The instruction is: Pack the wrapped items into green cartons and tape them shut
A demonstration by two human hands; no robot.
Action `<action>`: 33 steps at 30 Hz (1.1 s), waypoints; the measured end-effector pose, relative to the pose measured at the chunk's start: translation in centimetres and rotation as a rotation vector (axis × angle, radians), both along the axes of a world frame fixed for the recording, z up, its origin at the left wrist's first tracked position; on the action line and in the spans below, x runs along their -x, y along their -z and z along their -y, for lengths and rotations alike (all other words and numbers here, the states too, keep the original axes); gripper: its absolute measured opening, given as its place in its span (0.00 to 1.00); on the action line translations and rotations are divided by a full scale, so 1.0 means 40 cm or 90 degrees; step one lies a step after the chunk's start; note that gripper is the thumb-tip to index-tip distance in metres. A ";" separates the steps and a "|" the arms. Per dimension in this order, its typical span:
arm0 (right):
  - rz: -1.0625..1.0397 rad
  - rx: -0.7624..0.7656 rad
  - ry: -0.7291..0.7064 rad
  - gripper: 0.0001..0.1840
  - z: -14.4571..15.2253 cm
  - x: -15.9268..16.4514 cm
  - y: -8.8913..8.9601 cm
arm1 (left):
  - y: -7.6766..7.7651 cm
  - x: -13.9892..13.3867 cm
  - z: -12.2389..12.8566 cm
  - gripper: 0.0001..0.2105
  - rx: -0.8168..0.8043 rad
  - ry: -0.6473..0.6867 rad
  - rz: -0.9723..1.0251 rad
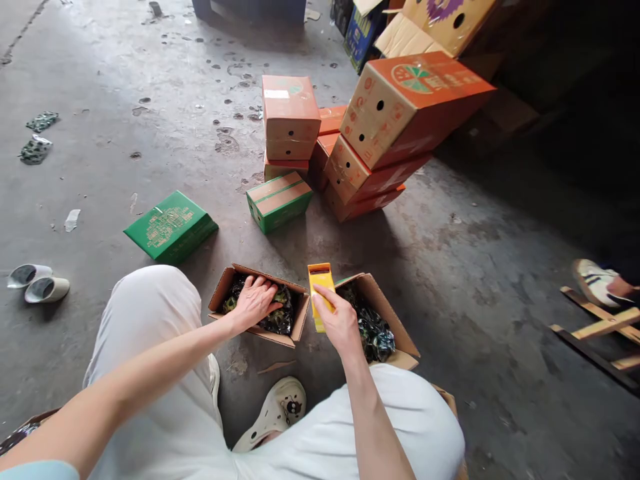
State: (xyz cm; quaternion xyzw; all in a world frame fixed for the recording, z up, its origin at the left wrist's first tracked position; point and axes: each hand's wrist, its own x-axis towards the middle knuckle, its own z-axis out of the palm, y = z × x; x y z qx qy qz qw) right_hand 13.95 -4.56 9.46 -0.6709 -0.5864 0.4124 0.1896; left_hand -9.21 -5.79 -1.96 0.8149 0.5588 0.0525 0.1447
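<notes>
My left hand point(256, 302) lies with fingers spread on dark, shiny plastic wrapping point(280, 319) inside an open cardboard box point(218, 295). Yellowish-green contents show through parts of that wrapping. In my right hand point(340, 321) is a small yellow carton point(321, 275), held upright between thumb and fingers, its top end open toward the far side. Something dark shows inside the carton; what it is I cannot tell. Just right of it stands a second open cardboard box point(387, 307), with crumpled dark plastic point(375, 333) in it.
Ahead are a green box point(173, 227), a green-and-brown box point(280, 200) and stacked orange boxes point(293, 120), with a taller stack point(400, 113) on the right. White cups point(47, 289) lie at left. At right, another person's shoe point(597, 283) rests by a wooden stool point(605, 327).
</notes>
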 end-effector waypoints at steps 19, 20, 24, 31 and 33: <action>0.126 0.056 -0.181 0.27 0.020 0.015 0.030 | -0.068 0.065 -0.055 0.15 0.135 -0.020 0.192; 0.118 0.053 -0.173 0.26 0.022 0.016 0.031 | -0.086 0.102 -0.072 0.15 0.144 -0.053 0.232; 0.084 0.046 -0.144 0.25 0.031 0.013 0.039 | -0.136 0.298 -0.117 0.15 0.074 -0.327 0.259; 0.064 0.022 -0.103 0.24 0.018 0.011 0.056 | -0.126 0.425 -0.088 0.49 0.648 -0.385 0.515; 0.057 0.013 -0.099 0.24 0.011 0.013 0.062 | -0.117 0.416 -0.092 0.52 0.674 -0.387 0.545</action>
